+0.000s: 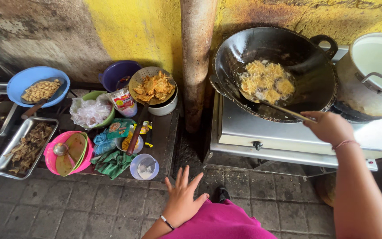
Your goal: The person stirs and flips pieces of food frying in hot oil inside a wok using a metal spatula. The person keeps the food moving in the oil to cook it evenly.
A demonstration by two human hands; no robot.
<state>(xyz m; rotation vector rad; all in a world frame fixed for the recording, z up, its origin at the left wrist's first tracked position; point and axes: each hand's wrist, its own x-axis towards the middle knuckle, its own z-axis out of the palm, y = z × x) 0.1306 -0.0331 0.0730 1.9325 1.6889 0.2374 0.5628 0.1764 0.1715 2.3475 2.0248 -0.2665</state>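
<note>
Right grip (330,126) closed on spatula (274,106) reaching into wok (306,66) | yellow fried food (266,82) inside wok | left grip (182,199) spread wide, empty, well left of wok, below it.

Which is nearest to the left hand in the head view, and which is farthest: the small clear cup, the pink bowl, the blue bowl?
From the left hand:
1. Small clear cup, just up-left of the hand.
2. Pink bowl, further left.
3. Blue bowl, far left, by the wall.
</note>
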